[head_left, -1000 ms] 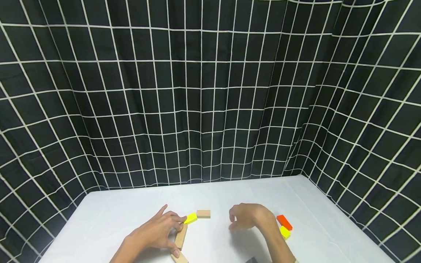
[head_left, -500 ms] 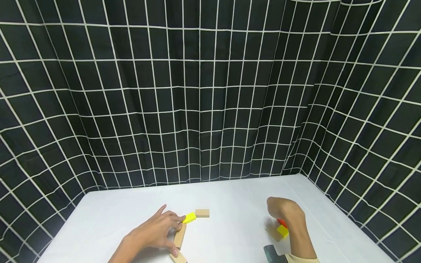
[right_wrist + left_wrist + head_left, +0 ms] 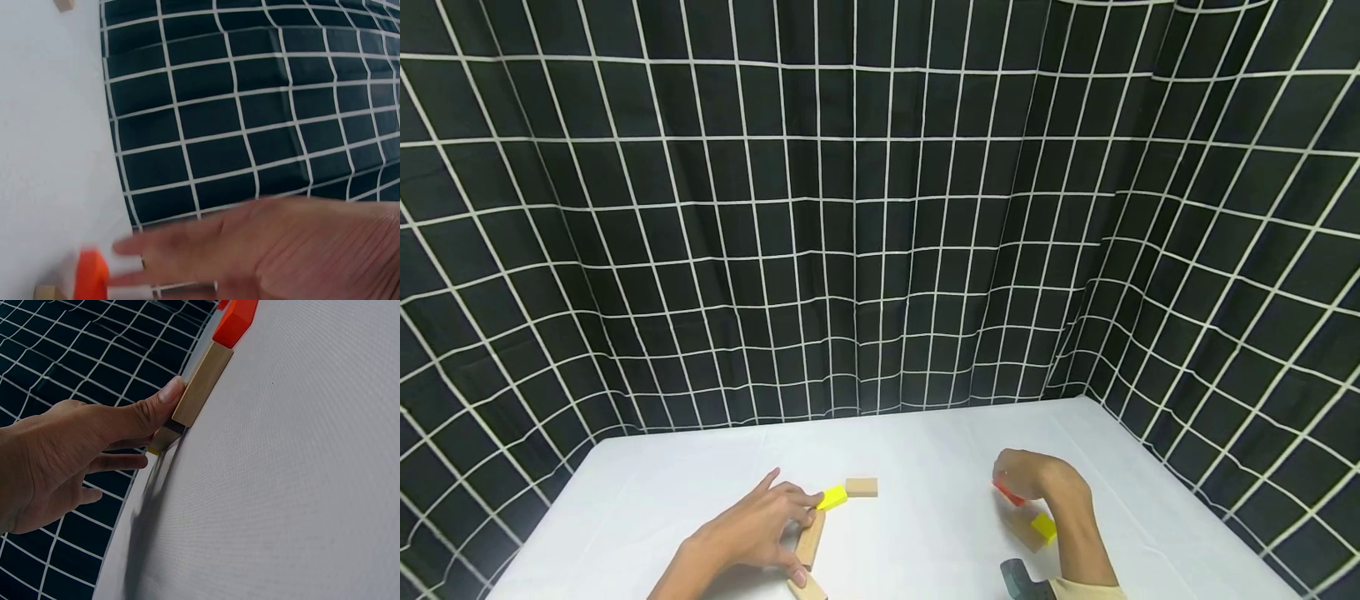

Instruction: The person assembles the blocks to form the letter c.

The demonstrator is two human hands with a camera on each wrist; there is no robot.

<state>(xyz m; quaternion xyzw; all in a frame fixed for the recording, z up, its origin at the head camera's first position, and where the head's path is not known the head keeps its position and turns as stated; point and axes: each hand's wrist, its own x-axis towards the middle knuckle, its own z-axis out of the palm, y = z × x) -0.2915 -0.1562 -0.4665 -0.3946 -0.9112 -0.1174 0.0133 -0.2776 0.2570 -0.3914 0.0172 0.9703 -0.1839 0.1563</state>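
My left hand (image 3: pixel 762 523) is spread over a curved row of blocks on the white table. Its thumb touches the nearest wooden block (image 3: pixel 808 586), and a fingertip meets the yellow block (image 3: pixel 832 497) farther along. Between these lies another wooden block (image 3: pixel 810 540). An orange-red block (image 3: pixel 236 324) ends the row in the left wrist view. My right hand (image 3: pixel 1033 477), on the table's right side, pinches a red block (image 3: pixel 1009 493) at its fingertips. Beneath that wrist sits a second yellow block (image 3: pixel 1043 527), partly covered by the forearm.
Beyond the yellow block in the row lies a wooden block (image 3: pixel 861 487). A dark curtain with a white grid (image 3: pixel 872 250) rises behind the table (image 3: pixel 925 433) and along its sides. A grey device (image 3: pixel 1017 575) shows at the right sleeve (image 3: pixel 1086 590).
My right hand swung right to the loose blocks, took hold of the red one and has shifted it slightly left, away from the yellow block. The left hand stays in place.
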